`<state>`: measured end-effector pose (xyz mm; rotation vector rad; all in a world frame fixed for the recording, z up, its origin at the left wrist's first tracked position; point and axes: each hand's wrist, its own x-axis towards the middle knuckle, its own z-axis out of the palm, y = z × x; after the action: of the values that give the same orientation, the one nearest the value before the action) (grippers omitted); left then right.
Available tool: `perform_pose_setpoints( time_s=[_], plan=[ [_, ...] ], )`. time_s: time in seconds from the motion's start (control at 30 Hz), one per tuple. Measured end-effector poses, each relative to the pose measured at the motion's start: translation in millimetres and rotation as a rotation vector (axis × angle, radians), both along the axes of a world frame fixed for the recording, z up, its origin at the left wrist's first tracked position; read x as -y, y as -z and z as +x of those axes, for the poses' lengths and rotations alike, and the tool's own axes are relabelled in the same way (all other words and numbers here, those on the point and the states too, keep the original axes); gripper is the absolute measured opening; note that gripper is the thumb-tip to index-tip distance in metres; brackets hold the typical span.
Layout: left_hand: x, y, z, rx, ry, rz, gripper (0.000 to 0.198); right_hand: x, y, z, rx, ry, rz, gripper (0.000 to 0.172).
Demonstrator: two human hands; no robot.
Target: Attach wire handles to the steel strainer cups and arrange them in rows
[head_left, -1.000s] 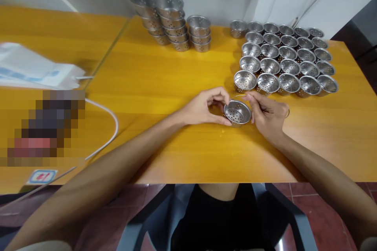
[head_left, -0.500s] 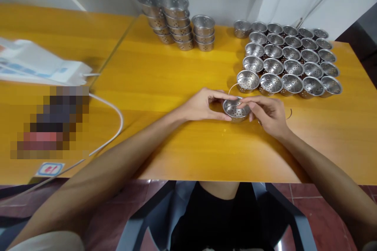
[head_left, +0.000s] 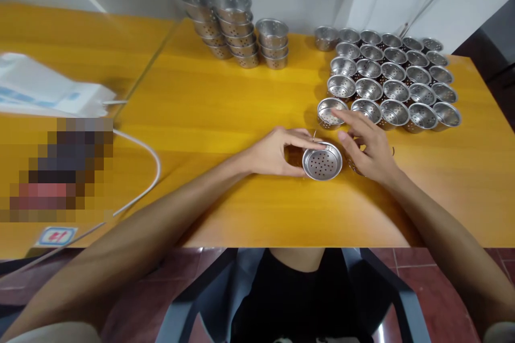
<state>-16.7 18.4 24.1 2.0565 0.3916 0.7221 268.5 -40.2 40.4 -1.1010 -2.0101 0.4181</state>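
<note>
My left hand (head_left: 279, 153) grips a small perforated metal cup (head_left: 322, 163) by its side, thumb and fingers around the rim. The cup is tilted, so its holed bottom faces me. A thin wire (head_left: 314, 135) stands up at its far left rim. My right hand (head_left: 370, 147) is just to the right, index finger and thumb apart, off the held cup. Its index fingertip overlaps the nearest-left cup (head_left: 330, 118) of the rows; contact is unclear. Thin curved metal wire (head_left: 355, 167) shows under the right palm, a dark end poking out beyond the hand.
Rows of perforated cups (head_left: 421, 117) stand at the right of the yellow table (head_left: 249, 214). Stacked cups (head_left: 237, 29) are at the back. Leftward lie a white bag-like item (head_left: 52, 86), a white cable (head_left: 157, 171), a blurred-out patch and a small label (head_left: 57, 236).
The held cup has tipped toward me and come slightly nearer. My right hand has moved off its rim, the index finger reaching forward. The view has shifted a little.
</note>
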Motion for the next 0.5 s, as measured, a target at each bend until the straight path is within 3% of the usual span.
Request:
perform_pose_setpoints(
  time_s=[0.2,0.5],
  plan=[
    [7,-1.6,5,-0.011,0.089,0.004,0.056,-8,15.4,1,0.105,-0.068,0.084,0.038],
    [-1,-2.1,5,-0.008,0.001,-0.009,0.055,-19,25.9,7,0.223,0.062,0.010,0.040]
  ],
)
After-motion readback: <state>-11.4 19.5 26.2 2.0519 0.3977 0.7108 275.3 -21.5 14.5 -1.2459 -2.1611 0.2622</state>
